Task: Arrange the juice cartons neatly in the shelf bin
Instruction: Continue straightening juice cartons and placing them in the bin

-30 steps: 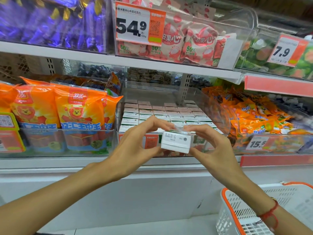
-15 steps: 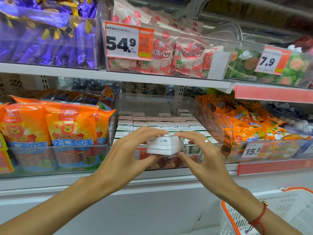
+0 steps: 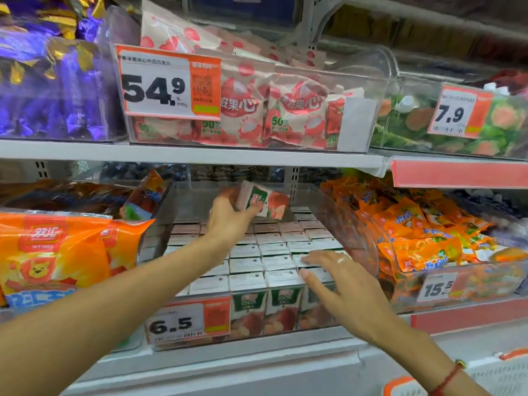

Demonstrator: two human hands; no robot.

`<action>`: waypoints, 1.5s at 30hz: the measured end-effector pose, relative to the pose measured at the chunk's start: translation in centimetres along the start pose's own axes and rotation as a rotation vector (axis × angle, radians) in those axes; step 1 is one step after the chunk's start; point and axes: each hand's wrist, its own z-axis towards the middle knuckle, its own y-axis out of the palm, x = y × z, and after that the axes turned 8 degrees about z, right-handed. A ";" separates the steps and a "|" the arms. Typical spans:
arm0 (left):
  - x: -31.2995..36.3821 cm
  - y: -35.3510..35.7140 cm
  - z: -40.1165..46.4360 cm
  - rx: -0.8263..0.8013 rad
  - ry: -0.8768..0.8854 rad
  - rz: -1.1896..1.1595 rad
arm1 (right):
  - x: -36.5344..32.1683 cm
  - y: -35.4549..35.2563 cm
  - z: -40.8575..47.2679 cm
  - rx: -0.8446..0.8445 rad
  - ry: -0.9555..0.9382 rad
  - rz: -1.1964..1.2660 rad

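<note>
A clear shelf bin (image 3: 328,212) on the middle shelf holds several rows of small juice cartons (image 3: 245,264), standing upright with white tops showing. My left hand (image 3: 228,218) reaches deep over the rows and grips one green, white and red juice carton (image 3: 265,202), tilted above the back rows. My right hand (image 3: 337,281) lies with straight fingers on the tops of the front right cartons. An orange 6.5 price tag (image 3: 188,321) hangs on the bin's front.
Orange sausage packs (image 3: 57,252) fill the bin to the left and orange snack bags (image 3: 423,232) the bin to the right. The shelf above (image 3: 200,152) hangs low over the cartons. A white basket with an orange rim (image 3: 508,375) sits at the lower right.
Both hands held the carton in front of the bin; now my left hand alone has carried it up and back over the rows, and my right hand has dropped onto the front cartons.
</note>
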 end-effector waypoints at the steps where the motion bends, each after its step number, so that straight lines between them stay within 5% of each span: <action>1: -0.1 1.2 1.2 -0.017 -0.026 -0.017 | 0.2 0.1 -0.1 0.005 -0.015 -0.014; 5: -1.0 5.1 4.4 -0.104 -0.012 -0.006 | 0.4 0.4 -0.4 -0.006 -0.047 -0.067; 15: 0.4 5.7 8.8 -0.302 0.258 0.736 | 0.5 0.7 -0.3 -0.015 -0.058 -0.097; 18: 0.7 5.3 10.8 -0.421 0.243 0.798 | 0.3 0.5 -0.4 -0.016 -0.056 -0.094; 30: -0.4 6.3 12.2 -0.481 0.361 0.829 | 0.1 0.5 -0.4 -0.018 -0.047 -0.110; 45: -3.7 7.6 9.7 -0.618 0.305 0.936 | 0.0 0.5 -0.4 0.000 -0.051 -0.116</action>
